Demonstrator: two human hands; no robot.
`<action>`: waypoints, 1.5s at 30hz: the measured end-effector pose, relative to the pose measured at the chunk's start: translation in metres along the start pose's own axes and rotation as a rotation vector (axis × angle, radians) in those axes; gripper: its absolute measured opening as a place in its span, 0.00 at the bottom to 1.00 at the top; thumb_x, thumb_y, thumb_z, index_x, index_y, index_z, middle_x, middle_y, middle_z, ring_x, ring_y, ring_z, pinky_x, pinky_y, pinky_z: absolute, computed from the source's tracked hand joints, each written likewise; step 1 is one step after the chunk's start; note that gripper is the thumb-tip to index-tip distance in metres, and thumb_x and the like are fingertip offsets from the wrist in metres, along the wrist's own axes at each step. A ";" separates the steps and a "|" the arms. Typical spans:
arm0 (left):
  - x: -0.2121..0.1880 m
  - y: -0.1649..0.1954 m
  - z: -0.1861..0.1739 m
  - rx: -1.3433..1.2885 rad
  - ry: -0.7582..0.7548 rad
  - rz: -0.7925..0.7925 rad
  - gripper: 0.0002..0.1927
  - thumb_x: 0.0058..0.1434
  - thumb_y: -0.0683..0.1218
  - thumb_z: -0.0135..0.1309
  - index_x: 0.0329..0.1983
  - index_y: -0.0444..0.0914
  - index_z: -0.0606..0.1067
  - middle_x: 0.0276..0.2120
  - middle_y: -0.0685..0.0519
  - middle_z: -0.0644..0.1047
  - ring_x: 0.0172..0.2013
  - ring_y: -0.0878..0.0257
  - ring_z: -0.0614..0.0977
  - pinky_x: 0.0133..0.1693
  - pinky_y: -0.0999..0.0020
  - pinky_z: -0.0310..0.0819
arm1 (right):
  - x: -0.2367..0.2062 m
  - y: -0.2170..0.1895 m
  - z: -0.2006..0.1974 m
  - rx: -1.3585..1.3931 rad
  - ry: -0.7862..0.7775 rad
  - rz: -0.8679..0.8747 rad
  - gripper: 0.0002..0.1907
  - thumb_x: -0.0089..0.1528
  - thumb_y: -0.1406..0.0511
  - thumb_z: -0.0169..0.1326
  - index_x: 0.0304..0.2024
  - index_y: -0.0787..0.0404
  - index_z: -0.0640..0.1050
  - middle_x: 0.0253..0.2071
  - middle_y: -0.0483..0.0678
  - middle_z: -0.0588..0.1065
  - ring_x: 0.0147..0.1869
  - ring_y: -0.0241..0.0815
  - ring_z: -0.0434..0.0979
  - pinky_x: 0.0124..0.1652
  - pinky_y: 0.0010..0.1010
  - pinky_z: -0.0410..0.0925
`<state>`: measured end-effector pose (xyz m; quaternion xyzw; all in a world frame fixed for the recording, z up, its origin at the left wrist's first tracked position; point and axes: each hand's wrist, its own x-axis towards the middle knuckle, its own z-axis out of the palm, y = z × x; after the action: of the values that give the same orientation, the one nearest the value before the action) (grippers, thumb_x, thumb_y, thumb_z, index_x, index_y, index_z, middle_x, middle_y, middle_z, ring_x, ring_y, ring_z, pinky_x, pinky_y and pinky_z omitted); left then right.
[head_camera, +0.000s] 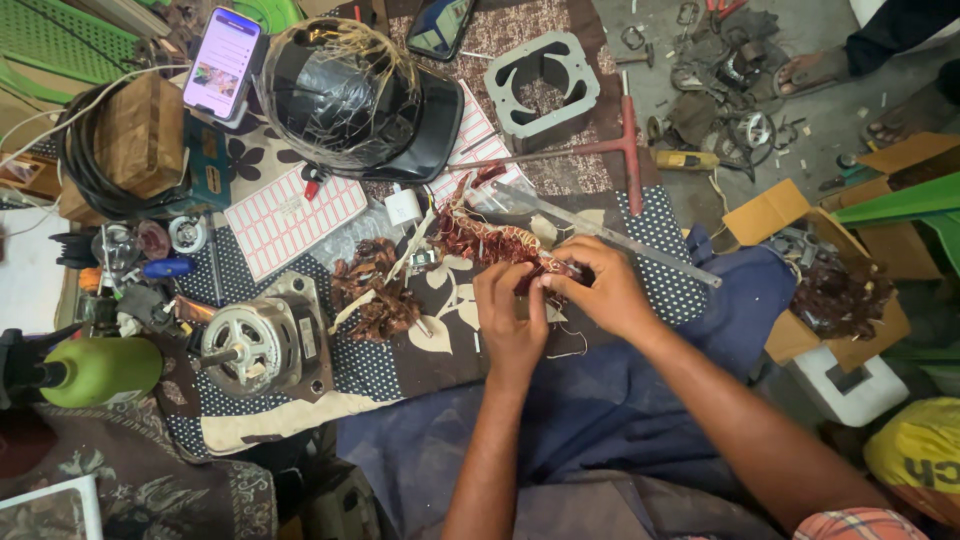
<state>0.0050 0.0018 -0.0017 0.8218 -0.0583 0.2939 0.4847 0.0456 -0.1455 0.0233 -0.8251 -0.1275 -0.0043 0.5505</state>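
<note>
The fingertips of the left hand (510, 318) and the right hand (598, 290) meet over the near end of the copper winding (490, 240), so that end and the grip on it cannot be made out. Both forearms run off the bottom edge. At the upper right, a sandalled foot (815, 68) is cut off by the top edge. The green bottle (95, 370) at the left is partly out of frame. The phone screen (222, 62) at the upper left is too small to read.
</note>
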 end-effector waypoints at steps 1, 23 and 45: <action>0.000 0.000 0.000 0.025 -0.004 -0.001 0.17 0.61 0.35 0.61 0.52 0.37 0.74 0.48 0.43 0.73 0.49 0.46 0.77 0.51 0.55 0.73 | 0.000 0.000 0.000 0.003 -0.002 -0.018 0.14 0.57 0.67 0.65 0.43 0.67 0.80 0.41 0.50 0.78 0.43 0.39 0.78 0.43 0.29 0.70; 0.006 0.013 -0.002 0.429 -0.076 0.125 0.26 0.59 0.33 0.54 0.62 0.39 0.73 0.59 0.45 0.74 0.53 0.42 0.78 0.54 0.51 0.76 | 0.019 -0.006 -0.004 -0.061 -0.159 -0.073 0.14 0.52 0.66 0.63 0.36 0.67 0.75 0.28 0.54 0.74 0.30 0.47 0.75 0.33 0.36 0.68; 0.004 0.010 -0.007 0.273 -0.008 0.051 0.16 0.61 0.40 0.63 0.53 0.41 0.78 0.54 0.45 0.74 0.51 0.48 0.76 0.49 0.57 0.75 | -0.001 0.004 -0.012 0.115 -0.083 -0.032 0.17 0.55 0.71 0.64 0.47 0.66 0.78 0.46 0.49 0.77 0.46 0.37 0.78 0.44 0.28 0.72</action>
<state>0.0014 0.0030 0.0109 0.8794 -0.0407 0.3081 0.3606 0.0474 -0.1586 0.0241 -0.7894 -0.1631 0.0284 0.5911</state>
